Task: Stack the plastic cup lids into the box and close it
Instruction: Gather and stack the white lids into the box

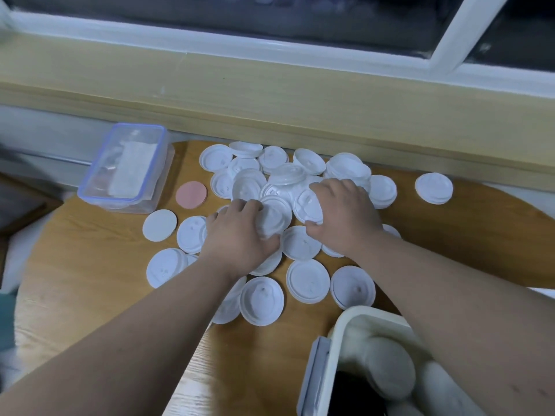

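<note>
Several white plastic cup lids (306, 280) lie scattered and overlapping on a round wooden table (99, 283). My left hand (237, 235) grips a white lid (274, 216) in the middle of the pile, fingers curled over its rim. Just to the right, my right hand (345, 216) grips another lid (307, 207), thumb under its near edge. A clear box with a blue-rimmed lid (126, 168) stands at the table's far left, its cover on. A cream box (375, 364) at the near right stands open, with stacked lids inside.
A pink disc (191, 194) and a flat white disc (159, 225) lie near the clear box. One lid (434, 188) sits apart at the far right. A wooden window sill (270, 94) runs behind the table. The table's near left is bare wood.
</note>
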